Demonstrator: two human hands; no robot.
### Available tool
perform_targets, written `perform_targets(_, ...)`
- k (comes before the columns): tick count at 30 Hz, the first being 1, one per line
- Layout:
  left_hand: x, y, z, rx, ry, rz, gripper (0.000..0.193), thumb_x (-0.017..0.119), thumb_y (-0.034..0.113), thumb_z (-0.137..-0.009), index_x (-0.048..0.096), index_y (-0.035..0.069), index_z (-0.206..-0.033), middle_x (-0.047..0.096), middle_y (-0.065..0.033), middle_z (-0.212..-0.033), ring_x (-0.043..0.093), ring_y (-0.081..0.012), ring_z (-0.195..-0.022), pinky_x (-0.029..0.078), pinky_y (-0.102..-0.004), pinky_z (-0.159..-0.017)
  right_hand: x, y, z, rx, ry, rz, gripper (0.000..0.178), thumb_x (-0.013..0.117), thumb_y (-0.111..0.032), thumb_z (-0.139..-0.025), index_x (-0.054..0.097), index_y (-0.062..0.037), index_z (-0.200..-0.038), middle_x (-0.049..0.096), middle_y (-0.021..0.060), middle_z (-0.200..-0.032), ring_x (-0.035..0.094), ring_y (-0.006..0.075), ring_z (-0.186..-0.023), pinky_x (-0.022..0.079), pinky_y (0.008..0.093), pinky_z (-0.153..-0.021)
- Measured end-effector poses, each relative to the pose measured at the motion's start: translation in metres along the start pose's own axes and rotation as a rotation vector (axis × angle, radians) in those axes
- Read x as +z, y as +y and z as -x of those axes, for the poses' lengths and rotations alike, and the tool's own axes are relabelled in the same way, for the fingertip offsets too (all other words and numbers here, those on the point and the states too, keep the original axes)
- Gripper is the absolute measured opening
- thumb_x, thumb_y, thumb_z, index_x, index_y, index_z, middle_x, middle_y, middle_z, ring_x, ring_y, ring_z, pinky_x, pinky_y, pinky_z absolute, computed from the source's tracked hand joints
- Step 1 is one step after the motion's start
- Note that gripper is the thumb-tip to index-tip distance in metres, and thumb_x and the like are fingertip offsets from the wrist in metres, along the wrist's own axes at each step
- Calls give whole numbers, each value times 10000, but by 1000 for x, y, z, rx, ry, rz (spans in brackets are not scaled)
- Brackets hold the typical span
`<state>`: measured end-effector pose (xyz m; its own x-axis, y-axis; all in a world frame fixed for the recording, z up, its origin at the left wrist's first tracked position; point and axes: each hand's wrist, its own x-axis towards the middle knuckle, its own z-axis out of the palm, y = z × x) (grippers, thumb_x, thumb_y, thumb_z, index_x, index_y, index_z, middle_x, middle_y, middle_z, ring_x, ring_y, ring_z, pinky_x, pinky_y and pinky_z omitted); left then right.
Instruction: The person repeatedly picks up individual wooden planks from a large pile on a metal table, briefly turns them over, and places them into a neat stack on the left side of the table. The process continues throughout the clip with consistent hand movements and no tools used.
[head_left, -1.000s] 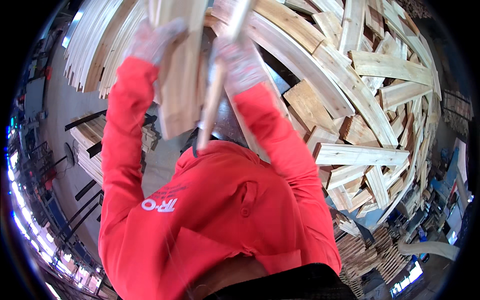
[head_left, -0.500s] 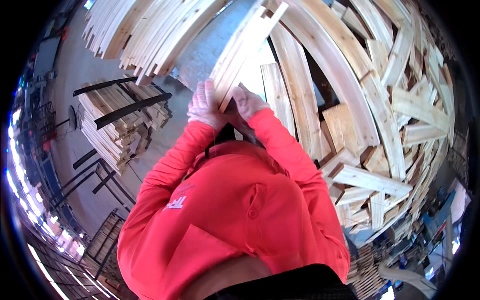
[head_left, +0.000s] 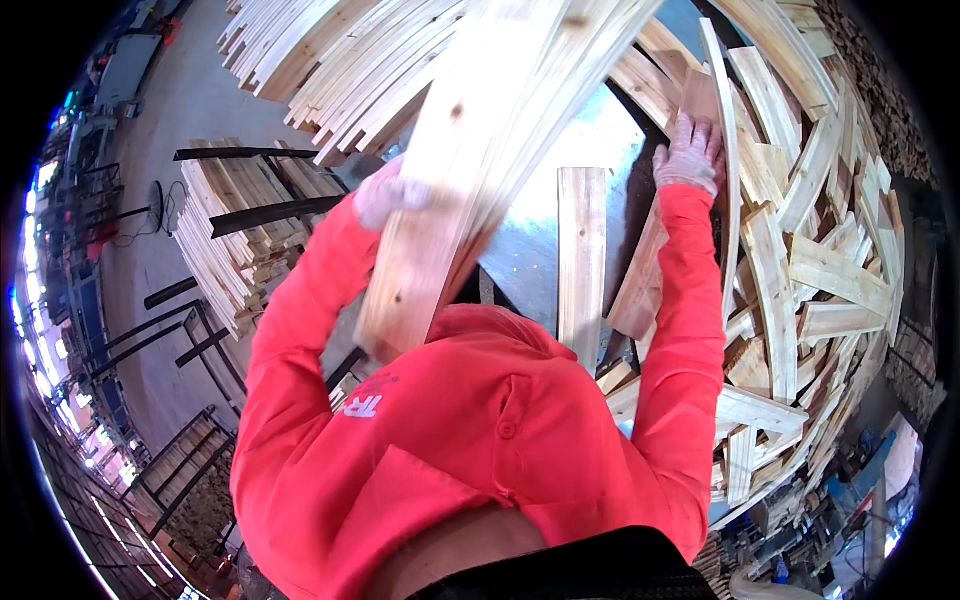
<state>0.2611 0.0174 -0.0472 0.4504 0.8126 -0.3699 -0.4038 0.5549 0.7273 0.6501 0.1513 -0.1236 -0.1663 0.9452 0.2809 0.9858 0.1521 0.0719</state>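
Observation:
My left hand (head_left: 392, 196), in a pale glove, grips the left edge of several long wooden boards (head_left: 460, 130). They are held together at a slant over the metal table, somewhat blurred, with their near ends by my chest. My gloved right hand (head_left: 690, 155) reaches out to the right, fingers stretched over a wooden plank (head_left: 704, 98) at the edge of the heap. Just right of that hand, a thin plank (head_left: 732, 170) stands on its edge. A short board (head_left: 582, 255) lies alone on the shiny metal tabletop (head_left: 525, 240) between my arms.
A large jumble of loose boards (head_left: 840, 270) fills the right side. At the far left is a row of stacked boards (head_left: 330, 70). Lower left, more boards (head_left: 220, 230) rest on a rack with black metal bars (head_left: 270, 213). A standing fan (head_left: 156, 205) is beyond it.
My hands have moved apart: the left lifts a bundle of boards to the left, and the right has gone to the heap. Boards on the right have shifted, baring more of the tabletop.

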Motion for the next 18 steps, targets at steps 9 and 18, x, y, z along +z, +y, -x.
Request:
perform_targets(9, 32, -120, -118, -42, -29, 438, 509, 584, 365, -929, 521, 30, -1308, 646, -156, -1130, 623, -276, -1029, 517, -357, -871, -35, -111, 50, 526, -230, -2151, 922, 645, -629, -778, 340, -41, -1419, 539, 125, -1283, 568, 261, -1119, 492, 383, -948)
perform_targets(18, 21, -133, -75, -114, 287, -650, 655, 552, 575, -866, 565, 64, -1276, 626, -189, -1178, 589, -311, -1101, 468, -370, -911, -12, -163, 125, 795, -314, -1852, 1061, 787, -233, -753, 70, -127, -1529, 558, 111, -1188, 597, 190, -982, 512, 324, -851)
